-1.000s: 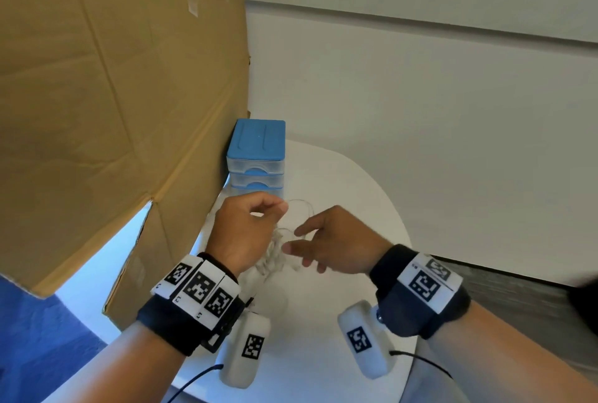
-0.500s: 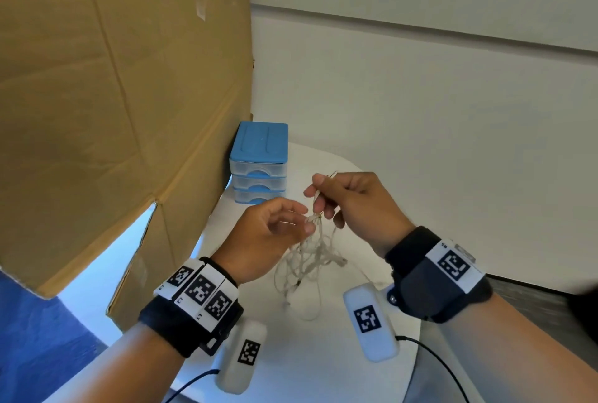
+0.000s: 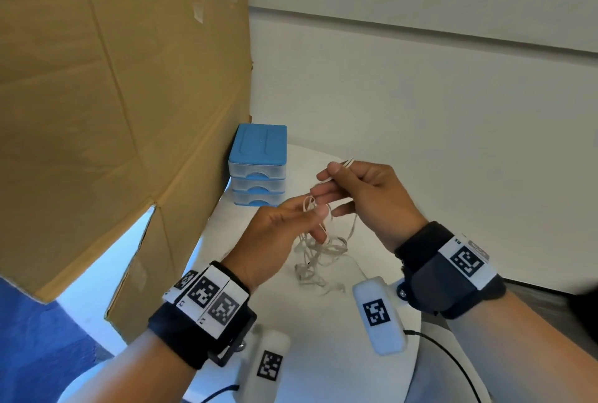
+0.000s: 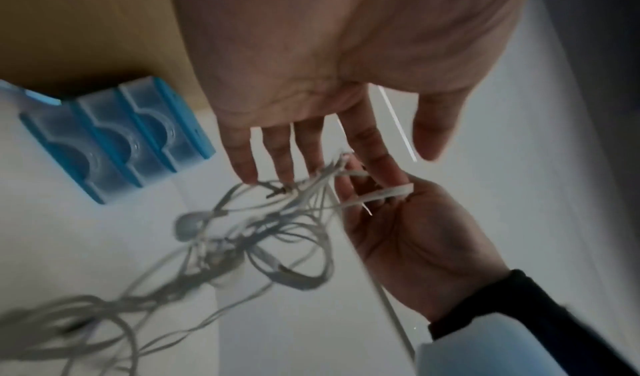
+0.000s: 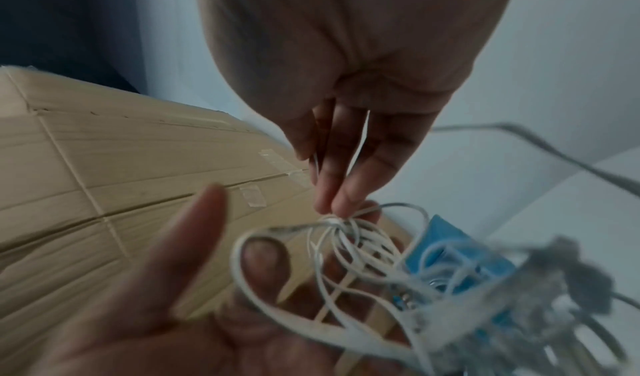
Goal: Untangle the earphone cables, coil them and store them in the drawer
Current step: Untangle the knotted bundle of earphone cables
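Note:
A tangle of white earphone cables (image 3: 320, 250) hangs from both hands above the white round table (image 3: 323, 354), its lower loops lying on the top. My right hand (image 3: 330, 176) pinches a strand between thumb and forefinger, and a short end sticks up past them. In the right wrist view its fingertips (image 5: 332, 201) are closed on the knot of cables (image 5: 349, 234). My left hand (image 3: 315, 218) is just below it. Its fingers (image 4: 277, 160) are fairly straight with the thumb apart, and loops (image 4: 311, 187) are draped over them. The blue three-drawer unit (image 3: 259, 163) stands behind, with all its drawers closed.
A big cardboard box (image 3: 113, 95) leans along the left side and touches the drawer unit. A white wall runs behind the table. The table's right edge (image 3: 417, 338) is near my right wrist. Black leads trail off the wrist cameras at the front.
Both hands have lifted the tangle off the table. The right hand rose and drew a strand upward; over the last half second they barely moved.

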`<state>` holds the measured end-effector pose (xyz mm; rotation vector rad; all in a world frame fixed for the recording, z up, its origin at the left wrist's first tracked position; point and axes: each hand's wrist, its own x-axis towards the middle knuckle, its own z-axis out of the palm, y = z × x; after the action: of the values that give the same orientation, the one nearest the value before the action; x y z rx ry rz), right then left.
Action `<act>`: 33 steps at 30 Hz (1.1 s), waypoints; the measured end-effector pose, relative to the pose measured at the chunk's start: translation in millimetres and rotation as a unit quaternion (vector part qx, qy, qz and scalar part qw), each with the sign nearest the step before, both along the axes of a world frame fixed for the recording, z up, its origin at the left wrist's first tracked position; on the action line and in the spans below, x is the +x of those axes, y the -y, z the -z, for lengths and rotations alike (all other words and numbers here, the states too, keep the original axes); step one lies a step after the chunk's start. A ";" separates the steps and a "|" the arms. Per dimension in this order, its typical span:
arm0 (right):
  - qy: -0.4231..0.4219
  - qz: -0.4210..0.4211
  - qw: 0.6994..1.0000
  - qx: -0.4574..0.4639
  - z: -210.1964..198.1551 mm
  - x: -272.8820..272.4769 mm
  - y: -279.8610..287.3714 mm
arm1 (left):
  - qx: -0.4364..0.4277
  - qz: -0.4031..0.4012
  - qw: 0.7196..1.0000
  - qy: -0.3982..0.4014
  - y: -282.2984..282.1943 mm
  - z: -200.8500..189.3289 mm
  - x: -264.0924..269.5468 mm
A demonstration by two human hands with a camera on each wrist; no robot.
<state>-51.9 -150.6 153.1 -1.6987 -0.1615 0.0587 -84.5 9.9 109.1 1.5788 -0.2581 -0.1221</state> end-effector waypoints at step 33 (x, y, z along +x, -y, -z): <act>-0.035 0.062 0.997 -0.037 4.0 -2.1 14.4 | -0.028 -0.053 0.998 -0.027 -7.9 8.7 9.1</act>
<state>-54.0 -165.0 149.1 -1.7747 -0.0010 0.0318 -75.3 17.8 100.3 1.5278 -0.1345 -0.0738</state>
